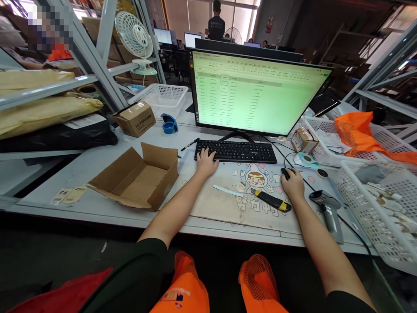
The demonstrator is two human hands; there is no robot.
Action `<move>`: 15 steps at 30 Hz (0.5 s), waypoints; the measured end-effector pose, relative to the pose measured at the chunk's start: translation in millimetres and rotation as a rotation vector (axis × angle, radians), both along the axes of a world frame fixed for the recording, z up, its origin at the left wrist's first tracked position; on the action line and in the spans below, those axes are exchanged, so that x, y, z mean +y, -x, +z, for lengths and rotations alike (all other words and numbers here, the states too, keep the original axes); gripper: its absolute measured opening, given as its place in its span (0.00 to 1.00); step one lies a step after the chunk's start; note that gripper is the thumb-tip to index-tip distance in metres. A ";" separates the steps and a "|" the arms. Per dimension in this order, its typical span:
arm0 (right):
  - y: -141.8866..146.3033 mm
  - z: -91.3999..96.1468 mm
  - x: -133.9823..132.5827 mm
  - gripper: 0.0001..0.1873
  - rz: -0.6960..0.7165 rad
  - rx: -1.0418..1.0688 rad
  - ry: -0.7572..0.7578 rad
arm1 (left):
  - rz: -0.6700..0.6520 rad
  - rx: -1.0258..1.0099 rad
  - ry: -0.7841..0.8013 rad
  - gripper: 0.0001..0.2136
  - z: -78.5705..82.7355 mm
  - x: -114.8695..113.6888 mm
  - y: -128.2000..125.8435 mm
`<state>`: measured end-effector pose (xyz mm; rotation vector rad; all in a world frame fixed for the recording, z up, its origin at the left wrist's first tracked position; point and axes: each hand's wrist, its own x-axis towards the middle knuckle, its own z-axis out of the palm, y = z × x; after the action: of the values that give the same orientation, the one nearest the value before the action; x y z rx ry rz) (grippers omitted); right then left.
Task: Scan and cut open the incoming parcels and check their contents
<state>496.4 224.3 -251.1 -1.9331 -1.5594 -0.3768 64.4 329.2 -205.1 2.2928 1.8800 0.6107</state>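
My left hand [206, 161] rests on the left end of a black keyboard [239, 151], its fingers spread flat over the keys. My right hand [293, 182] is cupped over a black mouse [285, 173] on a worn desk mat [247, 195] printed with a cartoon. A black and yellow box cutter [272, 200] lies on the mat just left of my right hand. A wide monitor [256, 92] with a green spreadsheet stands behind the keyboard.
An open empty cardboard box [138, 177] lies left of the mat, with a smaller closed box [136, 118] behind it. A grey barcode scanner [329, 208] and white baskets [379, 204] sit at right. A person stands far back.
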 end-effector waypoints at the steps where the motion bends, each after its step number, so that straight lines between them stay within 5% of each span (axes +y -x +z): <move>1: -0.1 -0.1 0.1 0.28 0.000 0.000 0.000 | 0.001 0.003 0.001 0.27 0.2 -0.5 -0.1; 15: 1.8 -0.5 0.2 0.26 -0.019 0.016 -0.008 | 0.005 0.057 0.016 0.29 3.7 -3.2 -2.9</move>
<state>494.6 224.5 -251.5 -1.9415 -1.5287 -0.3745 67.3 326.0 -201.4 2.3199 1.9093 0.5338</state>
